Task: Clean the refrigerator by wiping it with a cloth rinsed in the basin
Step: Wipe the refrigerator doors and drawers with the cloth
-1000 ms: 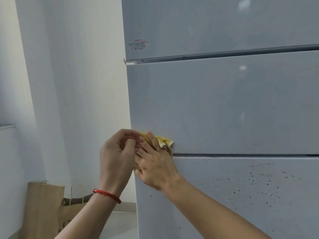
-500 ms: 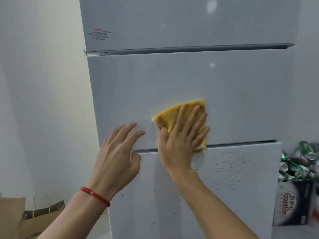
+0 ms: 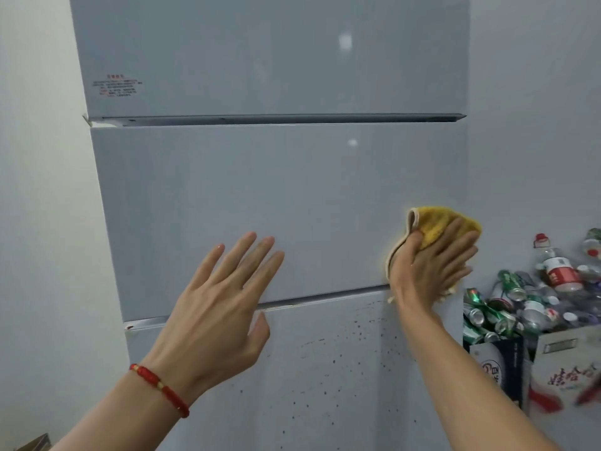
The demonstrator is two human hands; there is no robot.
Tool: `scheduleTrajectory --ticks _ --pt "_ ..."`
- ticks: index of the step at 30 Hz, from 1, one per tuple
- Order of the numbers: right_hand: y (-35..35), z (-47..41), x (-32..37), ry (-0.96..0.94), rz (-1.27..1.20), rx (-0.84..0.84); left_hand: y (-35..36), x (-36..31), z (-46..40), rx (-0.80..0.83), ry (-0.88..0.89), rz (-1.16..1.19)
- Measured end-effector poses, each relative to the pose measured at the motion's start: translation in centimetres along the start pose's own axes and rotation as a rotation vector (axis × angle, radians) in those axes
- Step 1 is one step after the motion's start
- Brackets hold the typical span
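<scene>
Since half a second ago the right hand (image 3: 432, 265) has slid the yellow cloth (image 3: 432, 227) from the centre of the middle door panel across to its right edge, while the left hand (image 3: 221, 304) has lifted and spread a little more.

Fingers (image 3: 455, 242) of the right hand lie straight and close together, flat on the cloth, pressing it against the refrigerator (image 3: 260, 196); the thumb lies along the cloth's pale-trimmed left fold. Folded and bunched, the cloth pokes out above the fingertips and a frayed corner hangs below the palm, right at the seam between the middle and lower doors. Its right portion overhangs the fridge's edge.

Left-hand fingers are straight and fanned — holding nothing — over the lower part of the middle door, the thumb pointing down across the seam. Whether the fingertips actually touch the panel cannot be told. A red beaded bracelet (image 3: 159, 388) circles that wrist.

Outward from there, the lower door (image 3: 325, 385) is peppered with dark specks, thickest below the right wrist. A small printed label (image 3: 117, 89) sits on the upper door's left side. To the right of the fridge — against the wall — cardboard boxes (image 3: 566, 369) are heaped with crushed cans and plastic bottles.
</scene>
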State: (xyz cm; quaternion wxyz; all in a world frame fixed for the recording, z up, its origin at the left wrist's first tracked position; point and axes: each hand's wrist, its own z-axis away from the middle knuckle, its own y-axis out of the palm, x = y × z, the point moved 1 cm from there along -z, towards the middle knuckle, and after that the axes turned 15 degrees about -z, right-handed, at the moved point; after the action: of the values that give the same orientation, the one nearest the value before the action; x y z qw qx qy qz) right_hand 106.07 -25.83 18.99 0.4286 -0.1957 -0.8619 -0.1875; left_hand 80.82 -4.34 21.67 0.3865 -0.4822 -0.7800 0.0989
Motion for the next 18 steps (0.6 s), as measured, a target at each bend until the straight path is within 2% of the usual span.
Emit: scheduleTrajectory --ticks 1,4,8,9,13,16,18 --pt "0.6 0.5 1.0 0.042 -0.016 -0.019 0.1 0.1 -0.4 0.004 0.004 -0.052" --pt "1.6 1.8 1.7 -0.021 0.046 0.028 0.7 -0.1 -2.4 0.039 -0.043 -0.181" --pt "0.9 1.6 1.6 -0.032 0.052 0.084 1.1 -1.1 -1.9 0.079 -0.086 -0.203" --pt "1.0 2.2 2.4 -0.118 0.071 0.100 1.0 -1.4 -1.3 0.080 -0.078 -0.208" --pt "3.7 6.9 6.3 -0.712 0.202 0.311 0.2 -2.6 0.2 0.072 -0.082 -0.175" --pt "3.1 5.3 5.8 -0.989 0.281 0.417 -0.6 -3.2 0.5 0.013 -0.133 -0.091" --pt "1.5 1.7 3.5 -1.043 0.313 0.437 -1.3 -3.1 0.7 -0.039 -0.160 -0.045"
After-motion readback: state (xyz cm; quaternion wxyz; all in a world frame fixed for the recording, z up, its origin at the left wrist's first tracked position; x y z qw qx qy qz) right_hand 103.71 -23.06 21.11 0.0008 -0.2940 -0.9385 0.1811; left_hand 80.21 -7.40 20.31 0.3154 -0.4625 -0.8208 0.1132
